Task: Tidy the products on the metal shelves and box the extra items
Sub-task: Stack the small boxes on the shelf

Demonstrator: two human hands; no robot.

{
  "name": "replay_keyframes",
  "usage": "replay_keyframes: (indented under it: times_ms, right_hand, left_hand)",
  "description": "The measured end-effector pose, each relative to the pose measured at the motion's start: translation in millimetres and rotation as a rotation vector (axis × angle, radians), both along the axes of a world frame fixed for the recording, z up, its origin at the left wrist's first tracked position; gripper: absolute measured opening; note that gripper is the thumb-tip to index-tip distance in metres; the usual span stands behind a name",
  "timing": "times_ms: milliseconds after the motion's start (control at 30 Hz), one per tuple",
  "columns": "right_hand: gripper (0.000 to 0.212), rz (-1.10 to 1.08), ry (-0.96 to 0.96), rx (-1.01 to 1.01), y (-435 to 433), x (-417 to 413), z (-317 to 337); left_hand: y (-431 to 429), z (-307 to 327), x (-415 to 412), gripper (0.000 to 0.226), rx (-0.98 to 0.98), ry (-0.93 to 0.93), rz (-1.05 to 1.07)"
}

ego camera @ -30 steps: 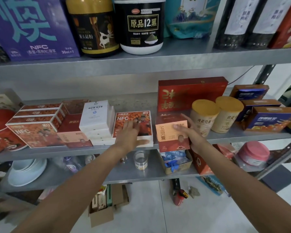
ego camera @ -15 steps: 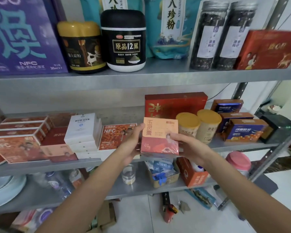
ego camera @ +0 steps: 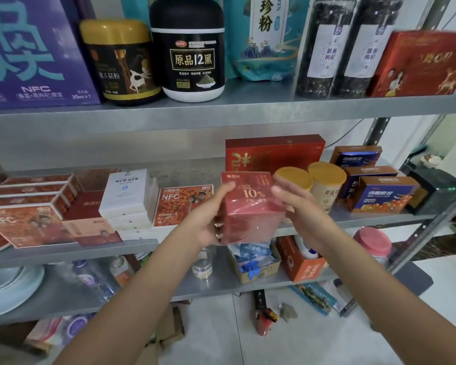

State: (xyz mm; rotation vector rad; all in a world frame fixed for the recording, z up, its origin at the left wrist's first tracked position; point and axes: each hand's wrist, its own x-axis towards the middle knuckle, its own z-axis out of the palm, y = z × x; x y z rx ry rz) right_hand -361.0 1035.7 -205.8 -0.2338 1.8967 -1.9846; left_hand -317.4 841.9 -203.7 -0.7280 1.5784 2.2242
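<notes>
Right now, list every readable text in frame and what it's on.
"NFC", "30ml×7": purple box.
"原品12黑": black jar.
"珍粉": teal bag.
"10%": red box, held.
"NFC": orange flat box.
"NFC": leftmost orange box.
"黄芪": tan canister.
Too blurred: dark jars, blue-orange boxes, all small print.

This looks like a small shop's stockroom: bolted metal shelves (ego camera: 221,114) crowded with packaged health goods, a purple carton (ego camera: 32,54) at ten o'clock, a black tub (ego camera: 192,48) at twelve, blue-and-orange boxes (ego camera: 385,196) at three, tiled floor (ego camera: 300,343) at six.
</notes>
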Motion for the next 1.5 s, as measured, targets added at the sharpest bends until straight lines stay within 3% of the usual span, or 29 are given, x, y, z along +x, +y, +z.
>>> replay_keyframes:
  times_ms: [67, 133, 267, 333, 433, 500, 567, 667, 833, 933, 1000, 1100, 1167, 1233, 1300, 1367, 1400, 1500]
  right_hand:
    - [0.069, 0.114, -0.182, -0.079, 3, -3, -1]
    - [0.088, 0.194, -0.368, -0.114, 4, -2, -7]
    - [0.095, 0.140, -0.436, -0.104, -3, -8, -12]
    - [0.078, 0.094, -0.435, -0.084, -4, -8, -10]
    - [0.051, 0.017, -0.368, -0.009, -5, -6, -8]
    - [0.048, -0.095, -0.242, 0.120, -9, -7, -7]
    - [0.051, -0.225, -0.116, 0.179, -15, -7, -4]
    - [0.052, -0.254, 0.065, 0.229, -18, -5, 2]
    - [0.051, -0.109, 0.100, 0.218, -9, -7, 5]
    - [0.070, -0.149, 0.065, 0.182, -2, -5, 3]
    - [0.085, -0.145, -0.092, 0.153, 5, -4, -1]
    - [0.064, 0.050, -0.400, 0.022, 10, -1, -7]
    - [0.056, 0.043, -0.455, -0.087, 9, 0, -12]
    - [0.054, -0.030, -0.404, -0.083, 7, 1, -16]
    - [0.072, -0.118, -0.313, -0.010, 2, 4, -18]
    - [0.086, -0.232, -0.174, 0.079, -4, 8, -19]
    - [0.088, -0.280, -0.109, 0.102, -7, 9, -19]
    - [0.083, -0.280, -0.047, 0.112, -9, 13, -21]
  left_hand:
    - [-3, 1, -1, 0.081, 0.069, -0.103, -0.063]
    - [0, 5, 0, 0.085, 0.116, -0.193, -0.117]
    - [-1, 4, -4, 0.086, 0.138, -0.259, -0.131]
    - [-2, 1, -5, 0.084, 0.142, -0.246, -0.149]
    - [-2, -2, -7, 0.065, -0.065, -0.121, -0.121]
    - [-2, -3, -7, 0.048, -0.355, 0.022, -0.045]
    - [0, 2, -3, 0.038, -0.482, 0.208, -0.096]
    - [5, 11, 6, 0.053, -0.497, 0.313, -0.271]
    - [-2, 9, 0, 0.079, -0.284, 0.100, -0.253]
    - [-6, 3, 1, 0.080, -0.108, 0.026, -0.178]
    - [-8, -1, 1, 0.080, 0.022, -0.006, -0.140]
    - [-6, -9, 0, 0.080, 0.106, -0.018, -0.134]
    - [-4, -15, 0, 0.077, 0.103, -0.003, -0.144]
    - [-2, -14, 1, 0.060, 0.008, 0.023, -0.162]
    - [-1, -12, 1, 0.030, -0.232, 0.092, -0.139]
    - [1, -9, -2, 0.017, -0.492, 0.236, -0.121]
    - [1, -8, -2, 0.023, -0.528, 0.299, -0.153]
    - [6, -7, 2, 0.071, -0.510, 0.362, -0.315]
